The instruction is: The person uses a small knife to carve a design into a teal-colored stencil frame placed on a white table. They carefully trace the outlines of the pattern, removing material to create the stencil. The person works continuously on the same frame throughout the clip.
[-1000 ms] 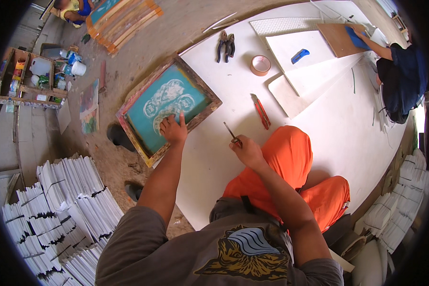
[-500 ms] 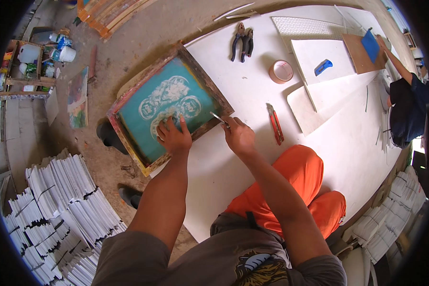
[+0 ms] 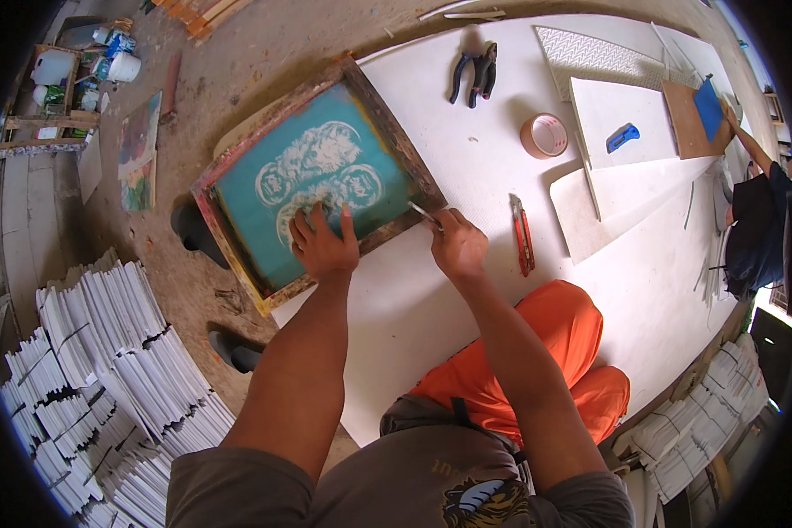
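A screen-printing frame (image 3: 402, 141) with worn wooden sides lies at a slant over the left edge of the white table. Its teal mesh (image 3: 394, 187) carries pale, rounded printed-looking figures. My left hand (image 3: 327, 245) lies on the lower part of these figures, its fingers spread and holding nothing. Pinched in my right hand (image 3: 460, 246) is a thin metal tool (image 3: 423, 212), whose exact kind I cannot make out. Its tip points left, over the right side of the frame. My right hand is just outside the frame's lower right corner.
On the white table (image 3: 396, 326) are a red-handled cutter (image 3: 523, 236), a tape roll (image 3: 547, 137), pliers (image 3: 484, 76) and a blue utility knife (image 3: 623, 137) on white board. Another person's arm (image 3: 752, 141) reaches toward a blue sheet (image 3: 711, 109). Bundled paper stacks (image 3: 114, 352) stand at left.
The whole view has shifted slightly. My left hand stays spread on the mesh, and my right hand still holds the thin tool at the frame's edge, its wrist turned a little.
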Demonstrator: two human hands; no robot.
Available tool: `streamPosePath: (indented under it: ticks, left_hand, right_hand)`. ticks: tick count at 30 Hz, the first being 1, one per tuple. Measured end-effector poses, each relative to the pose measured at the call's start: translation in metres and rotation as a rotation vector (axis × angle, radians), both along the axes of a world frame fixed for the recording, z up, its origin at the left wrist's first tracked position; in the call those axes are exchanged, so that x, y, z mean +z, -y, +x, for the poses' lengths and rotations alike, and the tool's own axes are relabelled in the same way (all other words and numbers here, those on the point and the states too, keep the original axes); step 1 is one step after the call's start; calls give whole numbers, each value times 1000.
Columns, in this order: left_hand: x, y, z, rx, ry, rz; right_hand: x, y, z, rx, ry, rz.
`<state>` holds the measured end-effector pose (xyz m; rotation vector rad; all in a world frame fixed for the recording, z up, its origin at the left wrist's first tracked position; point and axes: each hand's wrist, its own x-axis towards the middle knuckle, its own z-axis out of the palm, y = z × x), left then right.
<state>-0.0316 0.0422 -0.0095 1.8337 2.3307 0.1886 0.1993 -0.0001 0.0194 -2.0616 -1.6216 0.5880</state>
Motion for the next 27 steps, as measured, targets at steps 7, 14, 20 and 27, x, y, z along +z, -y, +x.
streamPosePath:
  ticks: [7, 14, 20, 27]
  left_hand:
    - [2, -1, 3, 17, -6, -8]
    - [1, 1, 5, 10, -53, 25]
    - [1, 0, 2, 23, -63, 23]
    - [7, -1, 5, 36, 6, -56]
  right_hand:
    - [3, -1, -2, -43, -116, 32]
    - [-15, -10, -9, -19, 36, 75]
    - [-2, -14, -5, 84, 140, 36]
    - [6, -7, 4, 43, 134, -117]
